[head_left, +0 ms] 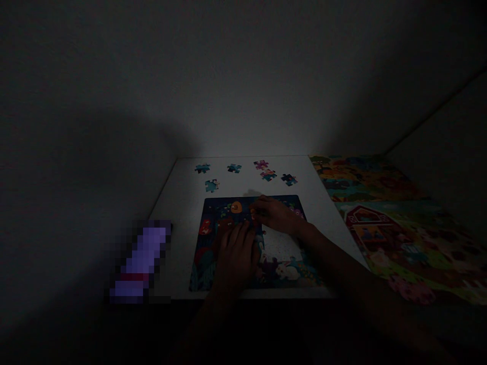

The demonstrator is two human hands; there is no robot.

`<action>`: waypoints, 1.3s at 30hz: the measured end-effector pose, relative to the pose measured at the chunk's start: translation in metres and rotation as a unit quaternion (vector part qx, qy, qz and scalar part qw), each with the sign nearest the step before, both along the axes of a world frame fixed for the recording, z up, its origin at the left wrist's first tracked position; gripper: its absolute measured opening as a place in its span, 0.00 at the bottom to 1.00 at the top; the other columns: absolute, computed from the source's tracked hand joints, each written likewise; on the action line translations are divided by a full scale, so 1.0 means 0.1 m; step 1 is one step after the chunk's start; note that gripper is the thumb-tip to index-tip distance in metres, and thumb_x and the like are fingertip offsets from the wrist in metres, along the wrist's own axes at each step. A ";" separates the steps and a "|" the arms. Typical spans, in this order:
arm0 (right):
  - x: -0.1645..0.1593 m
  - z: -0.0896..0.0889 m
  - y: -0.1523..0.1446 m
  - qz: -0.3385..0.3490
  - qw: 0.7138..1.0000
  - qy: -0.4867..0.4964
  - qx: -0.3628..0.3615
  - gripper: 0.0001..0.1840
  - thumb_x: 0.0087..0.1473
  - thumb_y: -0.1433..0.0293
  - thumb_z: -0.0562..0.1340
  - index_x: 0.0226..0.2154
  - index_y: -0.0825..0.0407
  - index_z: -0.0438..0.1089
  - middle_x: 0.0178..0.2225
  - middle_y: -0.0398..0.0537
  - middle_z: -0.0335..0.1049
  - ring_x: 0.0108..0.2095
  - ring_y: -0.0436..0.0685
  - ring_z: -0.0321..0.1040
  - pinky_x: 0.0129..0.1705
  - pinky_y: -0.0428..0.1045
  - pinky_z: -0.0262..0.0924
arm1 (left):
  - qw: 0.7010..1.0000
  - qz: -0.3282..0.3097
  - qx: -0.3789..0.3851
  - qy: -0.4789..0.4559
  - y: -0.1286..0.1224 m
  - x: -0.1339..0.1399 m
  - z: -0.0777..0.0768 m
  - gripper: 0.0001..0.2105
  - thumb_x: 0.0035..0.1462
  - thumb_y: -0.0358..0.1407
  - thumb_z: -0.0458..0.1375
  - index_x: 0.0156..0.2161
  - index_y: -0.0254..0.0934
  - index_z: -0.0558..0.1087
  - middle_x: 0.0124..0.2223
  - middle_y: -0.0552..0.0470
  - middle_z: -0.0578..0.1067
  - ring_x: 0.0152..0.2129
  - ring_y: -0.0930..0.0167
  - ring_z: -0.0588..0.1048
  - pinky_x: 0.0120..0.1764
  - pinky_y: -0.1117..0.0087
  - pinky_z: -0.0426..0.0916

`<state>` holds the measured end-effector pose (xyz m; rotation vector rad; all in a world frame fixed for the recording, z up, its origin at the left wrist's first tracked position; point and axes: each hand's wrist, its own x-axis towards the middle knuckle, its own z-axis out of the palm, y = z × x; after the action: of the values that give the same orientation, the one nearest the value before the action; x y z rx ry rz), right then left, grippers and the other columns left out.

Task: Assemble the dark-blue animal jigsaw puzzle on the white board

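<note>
A dark blue jigsaw puzzle (207, 238) with animal pictures lies partly assembled on a white table, with a pale gap right of its middle. My left hand (238, 251) rests flat on the puzzle, left of that gap, its fingers stretched out and pointing away from me. Near the top edge, my right hand (276, 213) has its fingers closed in a pinch at what seems to be a puzzle piece (252, 214). Only a reddish bit shows at the fingertips, and the dim light hides the rest. The right forearm covers part of the puzzle's right side.
Several loose pieces lie beyond the puzzle, among them a teal one (212, 185), a pink one (261, 165) and a dark one (289, 179). Colourful farm and animal pictures (411, 253) lie at the right. A blurred-out purple object (146, 258) is at the table's left edge.
</note>
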<state>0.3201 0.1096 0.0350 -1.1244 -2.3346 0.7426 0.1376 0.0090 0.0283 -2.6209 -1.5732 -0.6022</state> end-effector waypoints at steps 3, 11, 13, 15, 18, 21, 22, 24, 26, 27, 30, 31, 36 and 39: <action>0.00 0.00 -0.01 -0.004 1.000 -0.002 0.001 0.12 0.59 0.73 0.59 0.45 0.53 0.72 0.42 0.54 0.70 0.45 0.58 0.67 0.47 0.55 0.63 | 1.000 0.003 -0.001 -0.004 0.00 0.00 -0.01 0.16 0.64 0.34 0.48 0.53 0.34 0.71 0.58 0.42 0.72 0.55 0.60 0.70 0.57 0.54 0.63; -0.01 0.01 -0.01 0.006 1.000 0.000 -0.002 0.10 0.58 0.74 0.58 0.41 0.53 0.72 0.40 0.52 0.69 0.43 0.56 0.66 0.47 0.52 0.62 | 1.000 0.007 0.009 -0.006 0.00 0.00 -0.01 0.17 0.64 0.34 0.49 0.54 0.35 0.71 0.58 0.43 0.73 0.55 0.60 0.70 0.56 0.54 0.63; -0.01 0.01 -0.01 0.006 1.000 -0.006 0.005 0.08 0.58 0.75 0.59 0.39 0.53 0.72 0.39 0.50 0.69 0.43 0.56 0.66 0.46 0.51 0.61 | 1.000 0.006 0.007 -0.006 0.00 0.01 -0.01 0.18 0.64 0.34 0.49 0.56 0.35 0.69 0.58 0.43 0.72 0.55 0.60 0.70 0.56 0.54 0.63; -0.02 0.02 -0.02 0.002 1.000 -0.013 0.011 0.07 0.58 0.75 0.59 0.39 0.53 0.72 0.39 0.50 0.69 0.43 0.55 0.65 0.46 0.51 0.61 | 1.000 0.008 0.007 -0.006 0.00 0.01 -0.01 0.18 0.64 0.34 0.48 0.57 0.35 0.69 0.58 0.43 0.72 0.55 0.60 0.70 0.56 0.54 0.62; -0.04 0.05 -0.05 -0.007 0.999 -0.033 0.018 0.08 0.56 0.77 0.60 0.39 0.53 0.72 0.39 0.50 0.69 0.42 0.55 0.65 0.45 0.51 0.60 | 1.000 0.014 0.004 -0.002 0.00 0.01 -0.01 0.17 0.65 0.35 0.48 0.55 0.34 0.70 0.58 0.42 0.72 0.55 0.60 0.70 0.56 0.54 0.62; -0.06 0.07 -0.06 -0.018 0.999 -0.046 0.024 0.07 0.56 0.76 0.60 0.38 0.53 0.72 0.39 0.51 0.69 0.41 0.56 0.65 0.43 0.51 0.60 | 1.000 0.019 0.001 0.002 0.00 0.02 -0.02 0.17 0.65 0.35 0.47 0.55 0.35 0.70 0.58 0.43 0.72 0.55 0.60 0.70 0.56 0.54 0.63; -0.07 0.07 -0.07 -0.021 0.998 -0.046 0.024 0.07 0.57 0.75 0.60 0.38 0.53 0.72 0.39 0.52 0.69 0.41 0.57 0.65 0.43 0.52 0.60 | 1.000 0.019 0.001 0.004 0.00 0.02 -0.02 0.17 0.65 0.35 0.47 0.55 0.35 0.70 0.59 0.43 0.72 0.55 0.60 0.70 0.56 0.53 0.63; -0.07 0.08 -0.07 -0.023 0.998 -0.044 0.025 0.07 0.56 0.76 0.60 0.37 0.53 0.72 0.39 0.52 0.69 0.41 0.57 0.66 0.44 0.52 0.60 | 1.000 0.017 -0.002 0.007 0.00 0.01 -0.02 0.17 0.65 0.35 0.47 0.55 0.35 0.71 0.59 0.43 0.72 0.55 0.60 0.70 0.56 0.53 0.63; -0.07 0.07 -0.08 -0.025 0.999 -0.038 0.025 0.07 0.55 0.77 0.60 0.37 0.53 0.72 0.39 0.52 0.70 0.41 0.57 0.66 0.44 0.52 0.60 | 1.000 0.014 -0.006 0.012 0.00 0.01 -0.01 0.18 0.65 0.35 0.47 0.55 0.35 0.70 0.59 0.43 0.71 0.55 0.60 0.69 0.56 0.54 0.63; -0.08 0.07 -0.08 -0.026 0.999 -0.029 0.021 0.07 0.54 0.77 0.61 0.37 0.53 0.71 0.39 0.52 0.70 0.41 0.57 0.66 0.44 0.52 0.60 | 1.000 0.013 -0.007 0.014 0.00 0.01 -0.01 0.18 0.65 0.35 0.47 0.56 0.35 0.70 0.60 0.43 0.70 0.56 0.60 0.69 0.56 0.54 0.63; -0.08 0.06 -0.08 -0.031 0.999 0.016 -0.015 0.07 0.54 0.75 0.62 0.38 0.52 0.72 0.36 0.48 0.72 0.37 0.54 0.68 0.40 0.49 0.61 | 1.000 0.004 -0.004 0.022 0.01 0.01 -0.01 0.20 0.66 0.37 0.48 0.60 0.36 0.67 0.64 0.44 0.66 0.59 0.60 0.66 0.59 0.54 0.61; -0.08 0.06 -0.08 -0.033 0.999 0.028 -0.028 0.07 0.55 0.75 0.62 0.38 0.52 0.72 0.36 0.47 0.73 0.36 0.53 0.69 0.38 0.49 0.61 | 1.000 0.003 -0.003 0.024 0.01 0.01 -0.01 0.21 0.66 0.38 0.48 0.61 0.36 0.65 0.64 0.44 0.65 0.60 0.60 0.64 0.60 0.53 0.59; 0.00 0.10 -0.01 -0.123 0.991 0.045 -0.008 0.09 0.56 0.75 0.59 0.39 0.53 0.73 0.37 0.49 0.74 0.36 0.54 0.70 0.40 0.49 0.62 | 0.999 0.004 -0.015 0.031 0.02 0.03 -0.01 0.23 0.67 0.40 0.47 0.63 0.36 0.62 0.66 0.46 0.63 0.61 0.60 0.63 0.62 0.52 0.56; 0.08 0.09 0.06 -0.145 0.989 0.008 0.007 0.09 0.56 0.74 0.60 0.38 0.53 0.75 0.38 0.51 0.73 0.37 0.56 0.69 0.41 0.51 0.63 | 0.999 0.003 -0.019 0.035 0.02 0.03 -0.02 0.23 0.66 0.40 0.48 0.64 0.36 0.62 0.66 0.46 0.62 0.62 0.61 0.62 0.62 0.51 0.57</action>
<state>0.3285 0.1154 0.0436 -1.4076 -2.0966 0.6233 0.1402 0.0113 0.0265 -2.6325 -1.5886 -0.4786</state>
